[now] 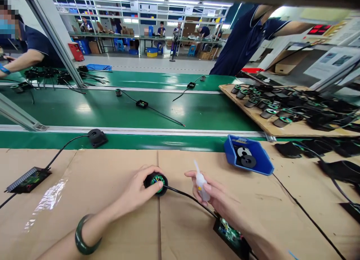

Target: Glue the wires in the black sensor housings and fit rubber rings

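Observation:
Near the middle of the cardboard-covered bench (112, 200), my left hand (143, 185) grips a round black housing with a green circuit board (158, 180) inside, its thumb lying over the board's edge. A black cable (188, 195) runs from that housing to a black box with an exposed circuit board (230, 233), partly hidden under my right forearm. Held between the fingers and thumb of my right hand (216, 196) is a small white squeeze bottle (201, 185), its thin nozzle tilted upward. The nozzle is apart from the housing.
A blue bin (249, 155) with black and white discs stands at the bench's back. Beyond it runs a green conveyor (84, 114) carrying cabled parts. A wooden board (253, 114) loaded with round parts lies right. Metal posts (53, 35) rise left. Co-workers stand across the line.

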A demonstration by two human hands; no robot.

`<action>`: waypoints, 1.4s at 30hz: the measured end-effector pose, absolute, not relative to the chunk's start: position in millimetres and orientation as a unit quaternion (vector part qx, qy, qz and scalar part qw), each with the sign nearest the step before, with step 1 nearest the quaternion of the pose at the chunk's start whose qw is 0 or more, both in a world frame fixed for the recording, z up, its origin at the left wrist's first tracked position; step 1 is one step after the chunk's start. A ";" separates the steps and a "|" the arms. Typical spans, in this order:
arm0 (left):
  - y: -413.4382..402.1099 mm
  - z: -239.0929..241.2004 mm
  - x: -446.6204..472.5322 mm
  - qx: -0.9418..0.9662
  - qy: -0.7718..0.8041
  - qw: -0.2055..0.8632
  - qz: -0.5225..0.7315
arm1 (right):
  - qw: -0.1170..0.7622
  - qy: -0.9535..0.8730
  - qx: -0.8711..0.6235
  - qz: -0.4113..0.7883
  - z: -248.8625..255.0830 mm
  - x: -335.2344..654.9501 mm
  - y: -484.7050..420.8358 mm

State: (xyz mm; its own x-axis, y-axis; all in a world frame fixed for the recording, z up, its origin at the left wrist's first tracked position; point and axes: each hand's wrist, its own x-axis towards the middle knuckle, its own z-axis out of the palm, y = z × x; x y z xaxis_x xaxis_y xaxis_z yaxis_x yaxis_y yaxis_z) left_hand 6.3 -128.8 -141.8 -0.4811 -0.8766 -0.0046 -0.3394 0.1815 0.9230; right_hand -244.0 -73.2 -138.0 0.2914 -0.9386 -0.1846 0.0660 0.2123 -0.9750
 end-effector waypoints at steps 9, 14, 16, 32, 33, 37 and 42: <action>-123.5 -136.0 7.1 0.436 -0.747 0.273 -0.421 | 0.682 0.383 -0.343 -0.521 -142.9 -226.9 -37.1; -122.1 -134.6 6.4 0.429 -0.753 0.278 -0.415 | 0.661 0.408 -0.256 -0.575 -152.2 -223.7 -35.3; -120.7 -133.7 6.0 0.430 -0.755 0.278 -0.410 | 0.644 0.418 -0.233 -0.597 -154.9 -224.9 -35.4; -115.1 -130.3 5.7 0.438 -0.771 0.255 -0.384 | 0.430 0.481 -0.373 -0.667 -136.5 -198.7 -38.2; -115.0 -129.7 5.6 0.438 -0.773 0.256 -0.382 | 0.411 0.490 -0.390 -0.662 -134.9 -197.0 -37.0; -114.6 -128.3 6.1 0.439 -0.775 0.255 -0.376 | 0.345 0.537 -0.441 -0.632 -129.5 -193.2 -34.1; -115.1 -128.3 6.7 0.438 -0.776 0.252 -0.377 | 0.279 0.555 -0.520 -0.586 -129.3 -192.6 -34.0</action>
